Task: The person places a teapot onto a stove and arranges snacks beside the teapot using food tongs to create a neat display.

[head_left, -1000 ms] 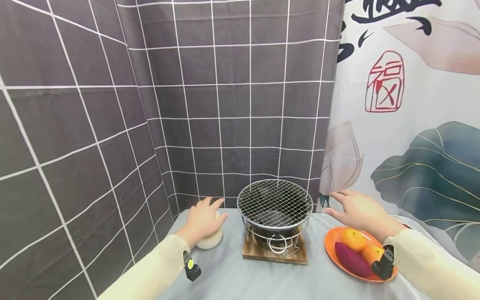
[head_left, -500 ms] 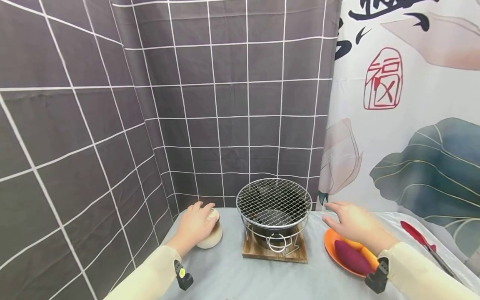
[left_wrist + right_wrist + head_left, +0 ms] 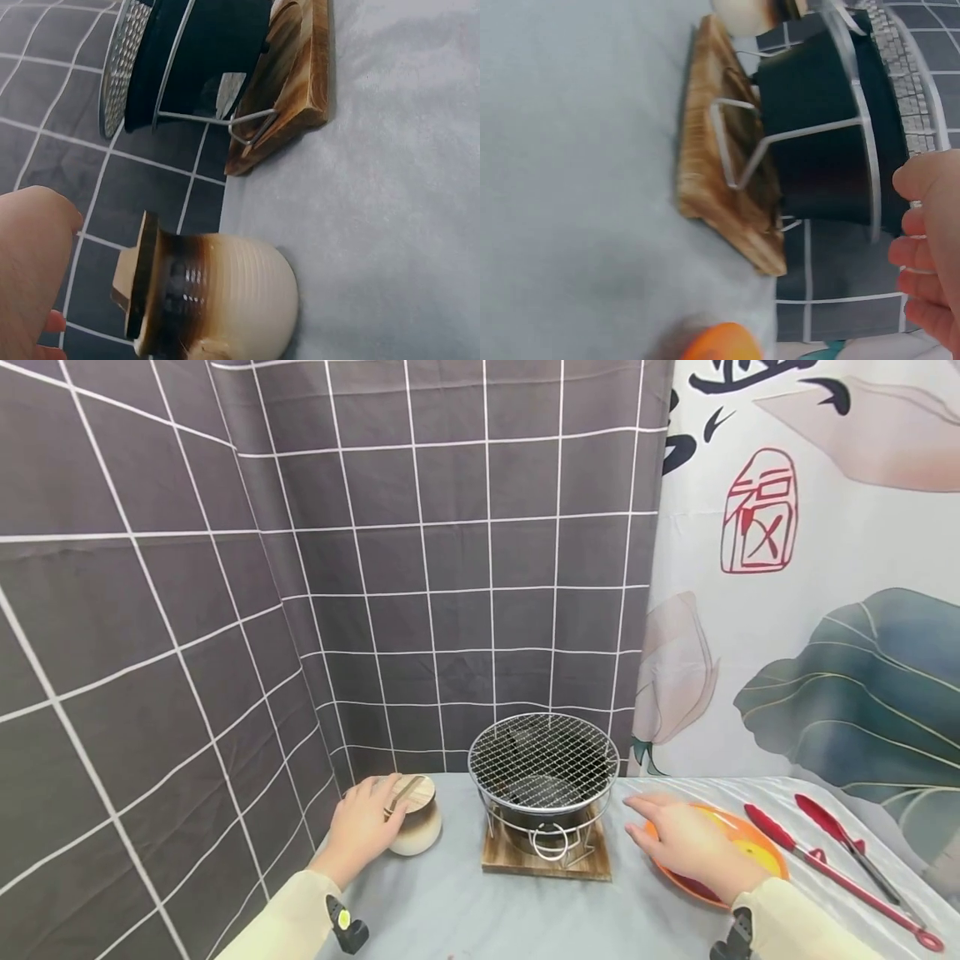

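My left hand hovers at the left side of a lidded jar, fingers relaxed and holding nothing; the left wrist view shows a gap between that hand and the jar's wooden lid. Over the orange plate is my right hand, its fingers extended and empty. Between the hands a round wire grate tops a black stove on a square wooden board. Yellow-orange fruit lies on the plate, partly hidden by the right hand.
Two red-handled tongs or similar utensils, one long and one beside it, lie right of the plate on the grey cloth. A dark gridded curtain hangs behind and left, a printed white one at right.
My left hand has moved left and down off the jar, uncovering its lid. The right hand has shifted left and lower over the plate, and the red utensils have come into sight.
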`<state>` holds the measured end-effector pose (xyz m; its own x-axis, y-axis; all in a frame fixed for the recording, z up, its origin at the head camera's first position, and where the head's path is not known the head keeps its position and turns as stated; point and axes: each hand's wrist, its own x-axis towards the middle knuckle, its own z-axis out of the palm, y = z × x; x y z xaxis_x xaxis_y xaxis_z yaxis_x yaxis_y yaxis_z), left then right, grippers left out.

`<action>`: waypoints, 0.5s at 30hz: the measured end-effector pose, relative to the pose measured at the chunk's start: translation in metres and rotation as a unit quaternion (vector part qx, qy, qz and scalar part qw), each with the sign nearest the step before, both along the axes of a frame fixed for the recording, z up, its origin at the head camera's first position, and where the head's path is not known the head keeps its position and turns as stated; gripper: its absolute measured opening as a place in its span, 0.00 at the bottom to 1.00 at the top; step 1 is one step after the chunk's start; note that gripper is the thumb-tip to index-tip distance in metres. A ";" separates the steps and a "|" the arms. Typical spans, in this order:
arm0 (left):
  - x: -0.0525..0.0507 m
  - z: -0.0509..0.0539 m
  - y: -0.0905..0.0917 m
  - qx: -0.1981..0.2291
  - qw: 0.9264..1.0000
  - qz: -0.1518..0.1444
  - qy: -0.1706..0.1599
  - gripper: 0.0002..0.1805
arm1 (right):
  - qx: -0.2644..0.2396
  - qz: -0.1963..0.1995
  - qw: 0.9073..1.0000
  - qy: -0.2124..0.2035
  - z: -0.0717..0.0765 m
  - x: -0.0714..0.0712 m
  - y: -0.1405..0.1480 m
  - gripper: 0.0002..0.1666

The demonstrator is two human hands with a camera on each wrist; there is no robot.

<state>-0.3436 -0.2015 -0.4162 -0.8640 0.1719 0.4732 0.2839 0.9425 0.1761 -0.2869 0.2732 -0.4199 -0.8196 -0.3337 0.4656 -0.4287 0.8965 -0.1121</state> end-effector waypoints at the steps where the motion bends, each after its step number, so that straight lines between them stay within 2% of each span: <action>1: 0.000 0.000 -0.003 0.005 1.000 0.003 -0.005 0.29 | -0.001 0.003 1.000 0.001 -0.004 0.001 -0.001 0.25; 10: -0.001 -0.002 -0.024 0.054 0.996 0.045 -0.060 0.31 | 0.012 0.054 0.997 0.061 -0.038 0.003 -0.010 0.21; 15: 0.000 -0.006 -0.029 0.062 0.994 0.053 -0.073 0.32 | 0.009 0.082 0.995 0.062 -0.058 0.005 -0.016 0.21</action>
<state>-0.3434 -0.2304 -0.4225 -0.9353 0.0244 0.3530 0.1470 0.9342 0.3250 -0.2819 0.2572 -0.4774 -0.6902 -0.4667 0.5530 -0.5783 0.8151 -0.0338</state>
